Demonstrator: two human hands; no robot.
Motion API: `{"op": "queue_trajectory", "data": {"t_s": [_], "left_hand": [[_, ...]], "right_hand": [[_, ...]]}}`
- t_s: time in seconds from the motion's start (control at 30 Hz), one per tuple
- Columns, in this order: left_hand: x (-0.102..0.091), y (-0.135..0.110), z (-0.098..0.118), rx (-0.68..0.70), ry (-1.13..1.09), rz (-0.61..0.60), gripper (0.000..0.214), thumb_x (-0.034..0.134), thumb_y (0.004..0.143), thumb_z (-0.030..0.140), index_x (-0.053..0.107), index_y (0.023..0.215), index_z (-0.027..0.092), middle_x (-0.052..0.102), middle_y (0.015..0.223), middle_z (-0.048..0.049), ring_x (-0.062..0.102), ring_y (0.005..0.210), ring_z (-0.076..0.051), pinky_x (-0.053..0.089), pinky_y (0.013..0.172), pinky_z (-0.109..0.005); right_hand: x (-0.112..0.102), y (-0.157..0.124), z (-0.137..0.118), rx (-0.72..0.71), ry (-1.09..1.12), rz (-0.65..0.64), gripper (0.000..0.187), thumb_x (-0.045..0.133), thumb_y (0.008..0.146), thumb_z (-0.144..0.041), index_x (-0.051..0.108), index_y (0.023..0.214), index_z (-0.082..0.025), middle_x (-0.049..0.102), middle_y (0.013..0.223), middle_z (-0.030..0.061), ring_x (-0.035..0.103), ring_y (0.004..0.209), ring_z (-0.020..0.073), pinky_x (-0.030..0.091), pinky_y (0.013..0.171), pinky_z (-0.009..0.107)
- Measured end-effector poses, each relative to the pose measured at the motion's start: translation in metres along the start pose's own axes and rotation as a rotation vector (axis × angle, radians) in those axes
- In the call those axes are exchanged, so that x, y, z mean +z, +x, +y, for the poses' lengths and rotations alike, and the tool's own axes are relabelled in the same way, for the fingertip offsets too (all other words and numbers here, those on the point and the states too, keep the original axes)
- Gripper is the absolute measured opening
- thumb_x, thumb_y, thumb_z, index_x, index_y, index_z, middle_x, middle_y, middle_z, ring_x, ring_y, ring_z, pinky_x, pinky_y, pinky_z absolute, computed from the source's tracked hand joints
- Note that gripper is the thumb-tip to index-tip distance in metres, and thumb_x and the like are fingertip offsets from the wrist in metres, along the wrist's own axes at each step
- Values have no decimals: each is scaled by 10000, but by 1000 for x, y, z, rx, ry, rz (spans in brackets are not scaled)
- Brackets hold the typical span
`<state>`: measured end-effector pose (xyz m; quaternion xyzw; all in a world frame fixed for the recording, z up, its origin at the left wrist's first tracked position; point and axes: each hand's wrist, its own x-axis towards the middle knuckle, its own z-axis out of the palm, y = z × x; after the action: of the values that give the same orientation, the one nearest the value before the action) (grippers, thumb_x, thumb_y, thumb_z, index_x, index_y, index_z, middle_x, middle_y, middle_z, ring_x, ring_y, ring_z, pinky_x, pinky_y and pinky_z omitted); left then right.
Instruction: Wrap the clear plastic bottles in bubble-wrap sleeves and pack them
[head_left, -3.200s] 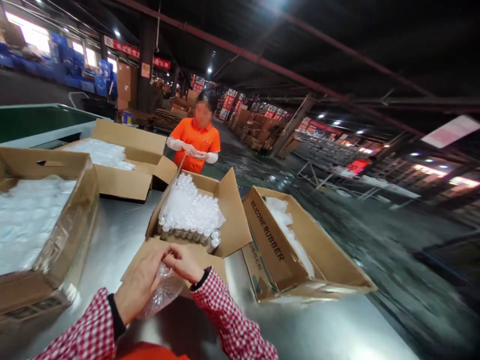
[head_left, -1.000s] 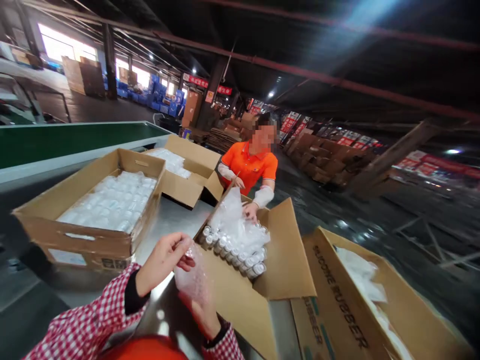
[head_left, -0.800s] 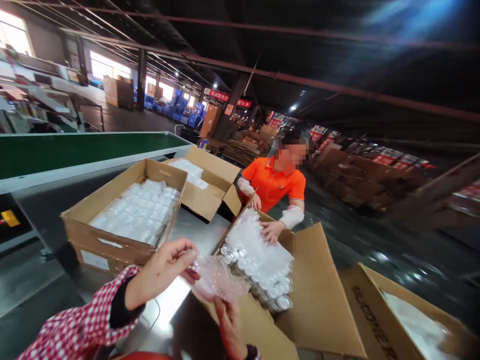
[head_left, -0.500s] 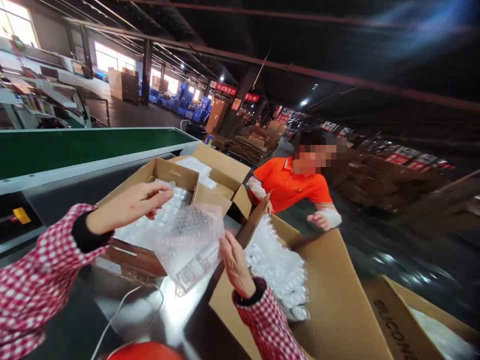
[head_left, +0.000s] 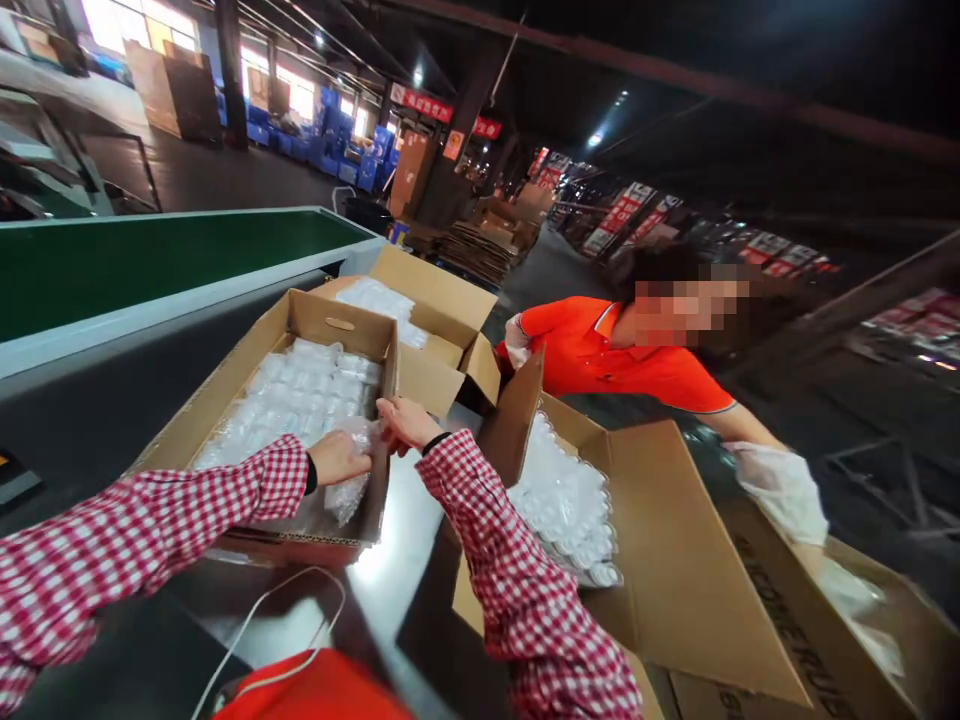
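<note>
My left hand (head_left: 339, 460) is closed on a bubble-wrap packet (head_left: 347, 498) at the right inner side of a shallow cardboard box (head_left: 291, 308). What lies inside the packet is hard to make out now. My right hand (head_left: 409, 422), by the box's right wall, pinches the packet's upper end between its fingers. Rows of bubble-wrapped pieces (head_left: 300, 385) fill the far part of this box. To the right, a deeper carton (head_left: 679, 540) holds many clear, round-ended pieces (head_left: 562, 490).
Behind the box stands an open carton (head_left: 435, 285) with white packets. A green conveyor (head_left: 187, 255) runs at the back left. A co-worker in an orange shirt (head_left: 585, 345) reaches into a carton (head_left: 795, 620) at right. A white cord (head_left: 262, 600) lies in front.
Both hands have brought the bubble wrap down into the shallow box, where it is now bunched up. The co-worker has leaned right, an arm stretched into the right-hand carton. The view has shifted.
</note>
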<state>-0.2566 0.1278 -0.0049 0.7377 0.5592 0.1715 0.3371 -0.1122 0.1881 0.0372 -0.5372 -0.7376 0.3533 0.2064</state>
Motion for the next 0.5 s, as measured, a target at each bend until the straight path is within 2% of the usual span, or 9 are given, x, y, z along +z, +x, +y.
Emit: {"op": "queue_trajectory", "data": {"t_s": [0.1, 0.17, 0.23, 0.3, 0.33, 0.4, 0.47, 0.5], "left_hand": [[29, 7, -30, -110, -22, -89, 256, 416, 776, 364, 498, 610, 189, 534, 554, -50, 573, 558, -221, 416, 510, -297], [41, 7, -41, -122, 2, -131, 253, 462, 735, 346, 397, 529, 214, 428, 476, -7, 517, 492, -197, 382, 494, -288], [42, 8, -45, -90, 52, -166, 359, 562, 668, 365, 295, 470, 230, 314, 434, 26, 462, 468, -188, 369, 529, -308], [33, 12, -46, -47, 98, -215, 480, 638, 619, 451, 254, 430, 233, 255, 408, 39, 410, 440, -177, 354, 547, -328], [26, 15, -46, -29, 119, -248, 517, 657, 598, 502, 258, 413, 230, 254, 394, 36, 389, 428, -171, 345, 549, -333], [14, 22, -48, 46, 140, -294, 459, 684, 562, 532, 380, 449, 208, 349, 417, 13, 394, 449, -172, 338, 564, -329], [12, 28, -54, 152, 127, -308, 299, 684, 549, 426, 529, 643, 188, 501, 556, -16, 457, 545, -195, 350, 607, -316], [16, 30, -57, 200, 99, -313, 294, 660, 535, 346, 555, 757, 185, 555, 647, -26, 486, 608, -206, 358, 631, -307]], "right_hand": [[-6, -14, 6, 49, 126, 1, 222, 424, 901, -293, 535, 772, -150, 618, 708, 28, 548, 398, 85, 407, 341, 176], [-11, -32, 11, 16, 249, 66, 194, 431, 885, -299, 553, 892, -148, 624, 826, 32, 559, 426, 64, 391, 325, 148], [-16, -55, 22, -23, 349, 147, 227, 463, 868, -335, 567, 950, -150, 627, 849, 27, 562, 457, 55, 408, 357, 141], [-23, -82, 39, -10, 401, 240, 265, 502, 853, -384, 582, 954, -152, 633, 815, 24, 556, 477, 58, 421, 393, 152], [-28, -96, 50, 16, 416, 292, 281, 520, 847, -405, 588, 946, -151, 636, 798, 26, 548, 478, 61, 422, 404, 161], [-40, -125, 76, 89, 443, 413, 307, 555, 830, -436, 595, 930, -149, 637, 770, 27, 531, 473, 67, 417, 416, 181], [-56, -151, 105, 159, 480, 558, 332, 593, 804, -459, 593, 919, -147, 629, 752, 22, 515, 468, 67, 410, 424, 193], [-65, -163, 121, 189, 498, 631, 347, 610, 788, -468, 589, 915, -147, 624, 751, 19, 512, 471, 69, 409, 429, 197]]}}
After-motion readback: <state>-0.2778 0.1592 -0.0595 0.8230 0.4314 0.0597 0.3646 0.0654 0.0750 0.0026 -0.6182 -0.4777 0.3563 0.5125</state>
